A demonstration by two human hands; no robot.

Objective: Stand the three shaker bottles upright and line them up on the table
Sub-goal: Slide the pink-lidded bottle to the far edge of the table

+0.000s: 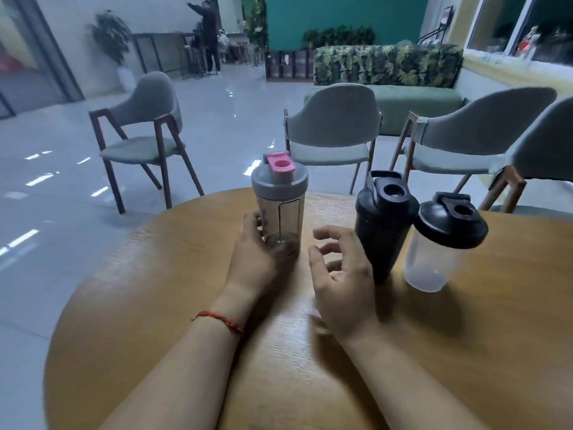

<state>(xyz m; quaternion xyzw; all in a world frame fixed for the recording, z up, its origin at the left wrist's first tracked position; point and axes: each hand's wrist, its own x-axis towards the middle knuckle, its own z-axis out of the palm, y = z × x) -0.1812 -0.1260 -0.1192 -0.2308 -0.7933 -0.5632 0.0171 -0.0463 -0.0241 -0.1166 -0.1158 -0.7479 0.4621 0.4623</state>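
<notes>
Three shaker bottles stand upright on the round wooden table [155, 305]. The smoky clear bottle with a grey lid and pink cap [283, 209] is on the left. My left hand [259, 259] wraps around its lower part. The all-black bottle [383, 221] stands in the middle. The clear bottle with a black lid [434, 256] is on the right, its lid close to the black bottle's. My right hand [341, 280] hovers between the grey-lidded and black bottles, fingers spread, holding nothing.
Several grey upholstered chairs with dark wooden legs [333, 131] stand beyond the table's far edge. A green sofa [403, 100] sits further back on the tiled floor. A person [209, 35] stands far off at the back.
</notes>
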